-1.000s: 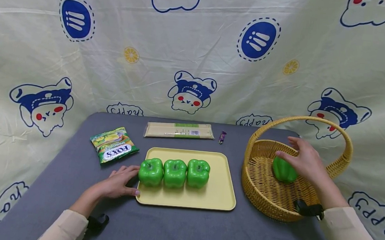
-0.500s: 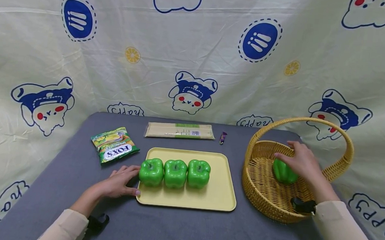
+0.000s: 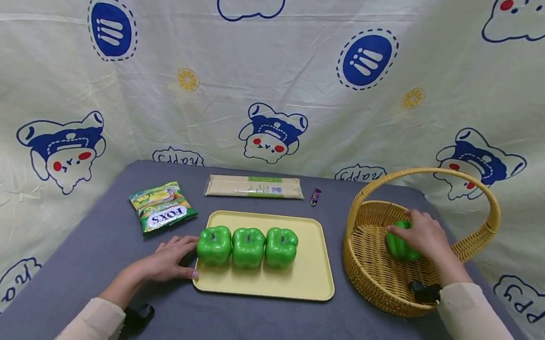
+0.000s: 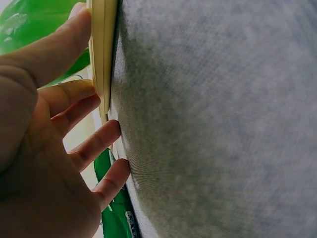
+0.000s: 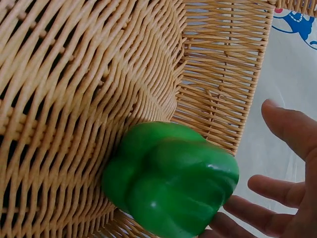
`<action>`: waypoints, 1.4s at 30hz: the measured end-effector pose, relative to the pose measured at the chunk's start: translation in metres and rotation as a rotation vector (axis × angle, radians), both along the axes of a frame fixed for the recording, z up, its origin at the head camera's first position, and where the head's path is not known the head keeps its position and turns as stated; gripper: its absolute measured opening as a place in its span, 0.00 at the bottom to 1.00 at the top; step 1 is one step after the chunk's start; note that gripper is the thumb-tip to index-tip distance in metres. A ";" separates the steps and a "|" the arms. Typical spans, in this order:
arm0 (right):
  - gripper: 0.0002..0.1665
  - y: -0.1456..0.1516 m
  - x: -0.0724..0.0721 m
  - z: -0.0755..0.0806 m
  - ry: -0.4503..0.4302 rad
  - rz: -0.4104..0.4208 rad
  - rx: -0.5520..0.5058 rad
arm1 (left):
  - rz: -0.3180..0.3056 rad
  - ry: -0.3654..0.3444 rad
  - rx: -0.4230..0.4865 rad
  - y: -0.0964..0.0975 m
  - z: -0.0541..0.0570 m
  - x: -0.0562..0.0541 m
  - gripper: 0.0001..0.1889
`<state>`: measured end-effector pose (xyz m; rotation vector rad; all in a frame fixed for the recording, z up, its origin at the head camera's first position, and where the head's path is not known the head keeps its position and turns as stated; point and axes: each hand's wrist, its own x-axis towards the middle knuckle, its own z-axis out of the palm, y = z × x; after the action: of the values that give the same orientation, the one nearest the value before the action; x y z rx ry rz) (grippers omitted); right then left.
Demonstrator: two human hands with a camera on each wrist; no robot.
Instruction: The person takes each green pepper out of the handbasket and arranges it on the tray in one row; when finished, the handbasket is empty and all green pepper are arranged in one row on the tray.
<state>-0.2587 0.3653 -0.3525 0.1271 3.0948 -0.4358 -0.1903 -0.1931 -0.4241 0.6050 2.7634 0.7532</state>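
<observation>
My left hand (image 3: 166, 259) rests at the left edge of a yellow tray (image 3: 311, 258). In the left wrist view its thumb and index finger (image 4: 77, 94) touch the tray's rim, the other fingers spread out along the cloth. On the tray, three green bell peppers (image 3: 247, 247) stand in a row, the leftmost close by that hand. At the right, my right hand (image 3: 425, 236) reaches into a wicker basket (image 3: 367, 252), over another green bell pepper (image 5: 171, 178). The right wrist view shows that pepper lying against the basket's weave, fingertips right at its side and the thumb apart from it.
A green and yellow FOX'S candy bag (image 3: 164, 208) lies at the back left. Behind the tray are a flat pale packet (image 3: 254, 187) and a small purple wrapped candy (image 3: 316, 197). The basket's tall handle (image 3: 488, 208) arches over the right hand.
My right hand has come down a little, closer over the pepper in the basket. The left hand, the tray and its peppers stay in place.
</observation>
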 end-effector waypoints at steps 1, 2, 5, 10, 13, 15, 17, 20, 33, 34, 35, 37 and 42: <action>0.56 0.000 0.000 -0.001 -0.003 0.002 0.003 | -0.001 0.001 0.000 0.000 0.000 0.000 0.41; 0.55 0.000 0.000 -0.001 -0.005 0.003 0.006 | -0.002 0.003 -0.002 0.000 0.000 0.000 0.41; 0.52 0.000 0.001 -0.001 -0.007 0.010 0.007 | -0.001 0.001 0.000 0.000 0.000 0.000 0.41; 0.47 0.004 0.001 -0.004 -0.009 0.007 0.000 | 0.002 0.003 0.001 0.000 0.000 0.000 0.41; 0.46 0.008 0.000 -0.007 -0.020 -0.002 0.000 | -0.005 0.015 0.000 0.000 0.000 0.000 0.41; 0.46 0.011 0.000 -0.009 -0.024 -0.001 -0.004 | -0.009 0.019 0.000 0.000 0.000 0.000 0.41; 0.47 0.012 -0.001 -0.009 -0.023 0.005 -0.008 | -0.008 0.017 0.003 0.000 0.000 0.000 0.41; 0.48 0.013 -0.002 -0.010 -0.027 0.018 -0.010 | -0.004 0.008 0.004 0.000 -0.001 -0.001 0.41; 0.37 0.004 -0.002 -0.012 -0.003 0.178 -0.095 | -0.003 0.015 0.001 0.000 -0.002 -0.001 0.41; 0.35 0.003 -0.002 -0.013 0.003 0.198 -0.108 | -0.003 0.017 0.000 0.000 -0.002 -0.001 0.41; 0.34 0.002 -0.002 -0.013 0.006 0.217 -0.121 | -0.004 0.021 -0.001 0.000 -0.002 -0.001 0.41; 0.36 0.000 -0.001 -0.014 -0.001 0.238 -0.138 | -0.008 0.031 -0.002 0.000 -0.002 -0.001 0.41; 0.48 0.000 -0.001 -0.015 -0.042 0.236 -0.134 | -0.020 0.065 0.005 0.000 -0.003 0.000 0.39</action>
<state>-0.2596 0.3650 -0.3678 -0.2241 2.9764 -0.6176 -0.1906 -0.1935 -0.4272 0.6687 2.8111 0.7496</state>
